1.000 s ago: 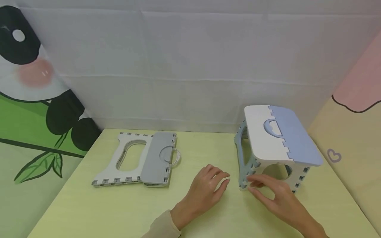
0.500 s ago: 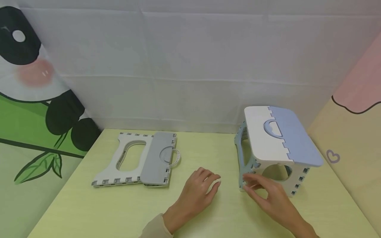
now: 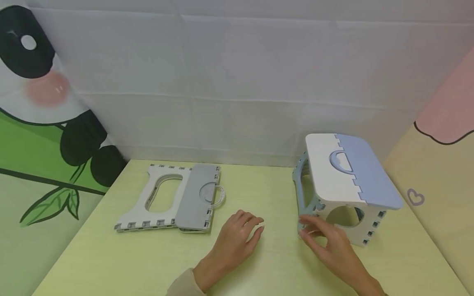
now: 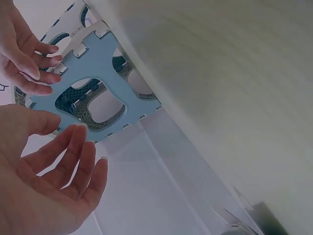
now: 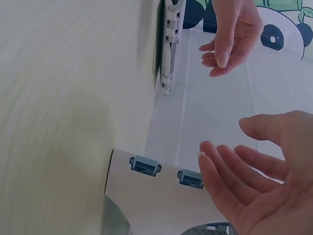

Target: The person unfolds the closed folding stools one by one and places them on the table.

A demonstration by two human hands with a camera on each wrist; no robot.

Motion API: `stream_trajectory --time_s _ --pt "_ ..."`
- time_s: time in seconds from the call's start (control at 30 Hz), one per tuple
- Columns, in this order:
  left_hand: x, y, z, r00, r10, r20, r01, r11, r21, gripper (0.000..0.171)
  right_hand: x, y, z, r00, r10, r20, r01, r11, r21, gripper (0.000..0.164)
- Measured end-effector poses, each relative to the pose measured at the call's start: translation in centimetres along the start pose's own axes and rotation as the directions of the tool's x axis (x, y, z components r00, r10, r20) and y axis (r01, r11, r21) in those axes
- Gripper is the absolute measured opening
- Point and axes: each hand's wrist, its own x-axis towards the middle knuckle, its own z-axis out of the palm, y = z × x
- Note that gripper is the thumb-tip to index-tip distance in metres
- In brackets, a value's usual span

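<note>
An unfolded step stool (image 3: 329,168), white and blue with a handle cut-out in its top, stands upright at the right of the table. My right hand (image 3: 331,246) hovers in front of its near left leg, fingers loosely bent and holding nothing. Left of it, over the bare table, my left hand (image 3: 235,238) hangs with relaxed fingers, also holding nothing. A second stool (image 3: 194,197), grey and white, lies folded flat on the left, its small carry handle pointing right toward my left hand. The left wrist view shows the blue side (image 4: 93,66) of the unfolded stool beyond both hands.
Both stools share a pale yellow-green table (image 3: 148,263). A white cloth backdrop (image 3: 240,82) rises behind its far edge. Printed walls border the sides, with a panda (image 3: 48,90) on the left and a small heart (image 3: 415,197) on the right.
My left hand has drifted left and slightly down, away from the unfolded stool. My right hand has shifted a little left too. Both stools stay where they were.
</note>
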Motion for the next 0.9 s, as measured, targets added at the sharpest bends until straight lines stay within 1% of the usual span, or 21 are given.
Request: stream_trajectory --time_s 0.23,0.47,0.6,0.7,0.8,0.9 --pt "-0.5 -0.6 -0.5 1.0 -0.009 -0.01 0.009 1.0 0.01 0.013 0.1 -0.2 0.6 0.997 0.077 -0.018 -0.077 0.997 0.014 0.045" --pt "-1.0 -0.9 -0.8 1.0 -0.012 -0.017 0.013 1.0 0.02 0.013 0.3 -0.3 1.2 0.992 0.123 0.0 -0.123 0.992 0.04 0.045" --pt "-1.0 -1.1 -1.1 1.0 -0.014 -0.019 0.015 0.999 0.032 0.014 0.5 -0.3 1.5 0.992 0.13 0.006 -0.13 0.989 0.072 0.044" --pt "-1.1 -1.3 -1.4 1.0 -0.013 -0.019 0.014 0.999 0.045 0.015 0.6 -0.3 1.9 0.993 0.12 0.004 -0.119 0.988 0.094 0.043" --pt "-1.2 -1.6 -1.7 1.0 -0.02 -0.019 0.02 0.998 0.053 0.015 0.7 -0.3 2.2 0.994 0.111 0.003 -0.111 0.989 0.099 0.043" --pt "-1.4 -1.8 -2.0 0.999 -0.027 -0.018 0.028 0.997 0.067 0.016 0.9 -0.2 2.5 0.993 0.121 0.006 -0.121 0.988 0.097 0.043"
